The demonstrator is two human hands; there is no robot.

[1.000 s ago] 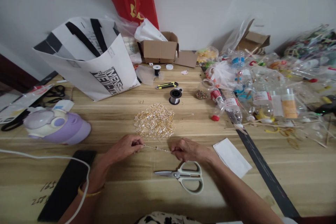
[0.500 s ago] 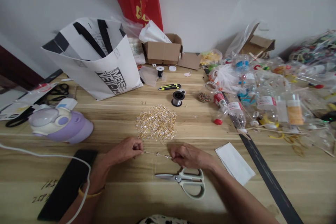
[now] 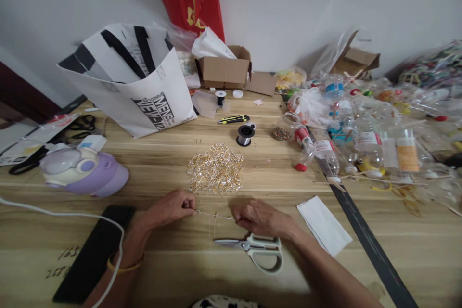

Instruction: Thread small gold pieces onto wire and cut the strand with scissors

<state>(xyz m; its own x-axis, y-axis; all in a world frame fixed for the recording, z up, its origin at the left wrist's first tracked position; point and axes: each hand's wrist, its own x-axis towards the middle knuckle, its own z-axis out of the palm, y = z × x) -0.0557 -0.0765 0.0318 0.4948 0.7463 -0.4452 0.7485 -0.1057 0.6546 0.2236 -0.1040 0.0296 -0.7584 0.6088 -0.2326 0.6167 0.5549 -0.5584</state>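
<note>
My left hand (image 3: 172, 207) and my right hand (image 3: 260, 218) each pinch one end of a thin beaded strand (image 3: 215, 214), stretched level between them just above the wooden table (image 3: 397, 211). Both hands are closed in a pinch. A heap of small gold and white pins (image 3: 215, 168) lies just beyond the strand. Grey-handled scissors (image 3: 256, 249) lie shut on the table right under my right hand.
A spool of clear thread (image 3: 245, 135) and a yellow-black utility knife (image 3: 233, 119) lie behind the heap. Left are a lilac-and-white container (image 3: 83, 172), a black phone (image 3: 94, 251) and a white cable (image 3: 65, 214). A white shopping bag (image 3: 132, 79), cardboard boxes (image 3: 225, 70) and plastic bottles (image 3: 325, 149) crowd the back and right. A white paper slip (image 3: 324, 225) lies right.
The camera tipped slightly, so the scene sits lower in the picture. My hands have drawn a little closer together along the strand and still hold it.
</note>
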